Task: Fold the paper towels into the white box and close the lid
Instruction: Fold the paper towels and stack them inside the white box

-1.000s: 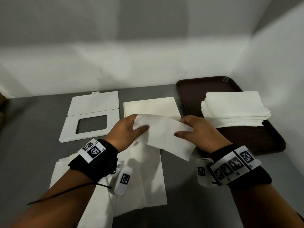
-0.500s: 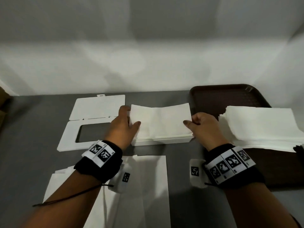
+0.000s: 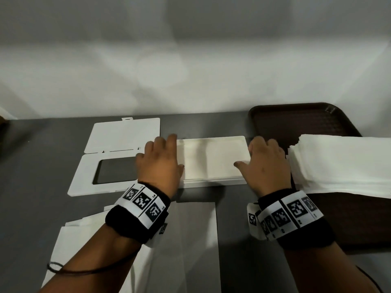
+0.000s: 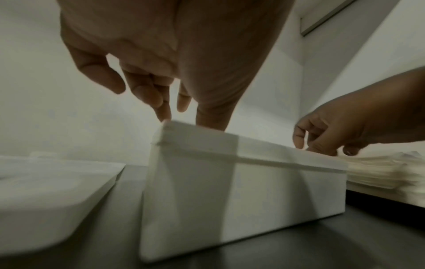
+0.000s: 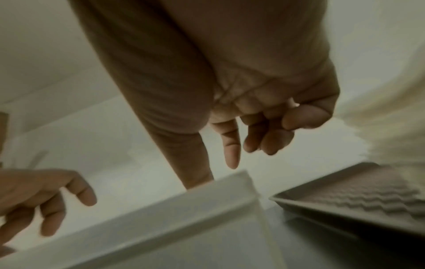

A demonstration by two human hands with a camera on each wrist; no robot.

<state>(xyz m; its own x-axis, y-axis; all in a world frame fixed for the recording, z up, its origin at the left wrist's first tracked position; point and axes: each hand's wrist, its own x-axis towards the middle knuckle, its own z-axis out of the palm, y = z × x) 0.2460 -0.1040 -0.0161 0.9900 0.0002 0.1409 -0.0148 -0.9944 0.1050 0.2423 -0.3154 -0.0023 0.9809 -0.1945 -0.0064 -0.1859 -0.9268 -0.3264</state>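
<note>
Head view: the white box [image 3: 213,180] stands lidless toward the back edge of the dark grey tabletop [image 3: 42,166], near its middle, with a folded paper towel [image 3: 211,159] lying flat inside it. The left hand [image 3: 159,161] sits at the box's left end and the right hand [image 3: 267,163] at its right end, the two hands well apart with the box between them. In the left wrist view the fingers [image 4: 161,102] of the left hand point down, loosely spread, their tips touching the box's upper left corner; they grip nothing. In the right wrist view the right hand's fingers [image 5: 232,145] hang loosely bent over the box's right end and hold nothing; whether they touch the rim cannot be told. The white lid [image 3: 84,178], a frame with a rectangular opening and its hinged flap [image 3: 124,134] folded back, lies flat on the tabletop just left of the box. A brown tray [image 3: 304,121] occupies the back right corner and carries a stack of paper towels [image 3: 338,161]. Unfolded paper towels [image 3: 194,240] lie along the front edge, beneath the forearms. Both wrists wear black bands [image 3: 137,216] with printed markers.
</note>
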